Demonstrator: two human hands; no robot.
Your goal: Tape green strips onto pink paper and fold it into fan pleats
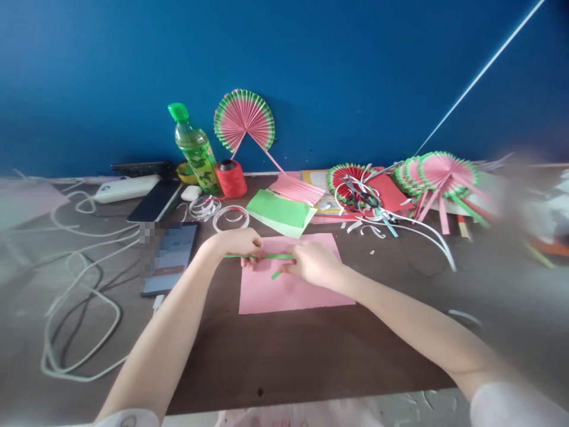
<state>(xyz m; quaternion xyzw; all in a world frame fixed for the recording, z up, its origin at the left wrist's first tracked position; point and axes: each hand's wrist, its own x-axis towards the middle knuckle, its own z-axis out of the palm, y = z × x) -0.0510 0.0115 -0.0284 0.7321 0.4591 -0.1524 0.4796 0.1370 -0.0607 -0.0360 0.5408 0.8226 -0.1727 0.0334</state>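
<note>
So I've got a narrow green paper strip stretched between my two hands, just above a pink paper sheet on the dark brown table. My left hand has its fingers curled in and closed on the strip, with a bit of green poking out past the wrist side. My right hand is pinching the other end, and a short green tip sticks out below those fingers; can't tell if it's part of the same strip. Right behind the pink sheet there's a green paper sheet touching some pleated pink paper, and a white tape ring sits near my left hand. Further back: a red thread spool beside a tilted green-capped bottle, plus a pink-and-green folding fan up against the blue wall. Over on the right, scissors sit in a tangle of white strips, with more pleated fans beyond. Phone is by my left forearm.
</note>
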